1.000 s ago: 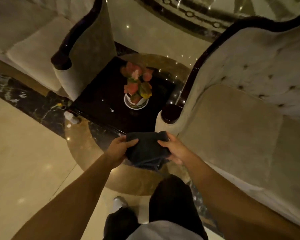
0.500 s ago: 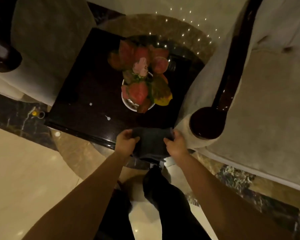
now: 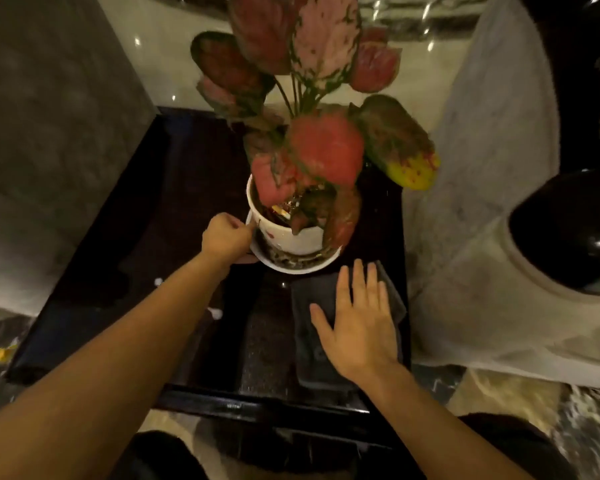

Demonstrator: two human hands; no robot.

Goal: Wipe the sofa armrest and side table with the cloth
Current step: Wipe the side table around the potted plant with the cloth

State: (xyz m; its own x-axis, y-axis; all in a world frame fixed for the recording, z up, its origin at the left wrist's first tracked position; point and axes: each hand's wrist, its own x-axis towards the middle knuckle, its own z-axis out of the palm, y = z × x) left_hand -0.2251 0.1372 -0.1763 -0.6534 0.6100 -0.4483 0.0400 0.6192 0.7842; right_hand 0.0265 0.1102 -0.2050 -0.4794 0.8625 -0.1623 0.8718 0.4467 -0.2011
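My right hand lies flat, fingers spread, pressing the cloth onto the side table. The cloth is dark grey, soft and folded into a rough rectangle, resting on the near right part of the tabletop, just in front of the saucer. The table is square, dark and glossy, with a few pale specks on its left side. My left hand is curled closed at the left edge of the white plant pot, gripping the saucer's rim as far as I can tell. The pot is round, smooth ceramic and sits on the shallow white saucer. From it rise broad pink and red leaves, one yellowing at its tip. To my right stands the sofa armrest, pale woven fabric wrapped round a polished black rounded cap. To my left, another upholstered chair side in greyish cloth stands against the table.
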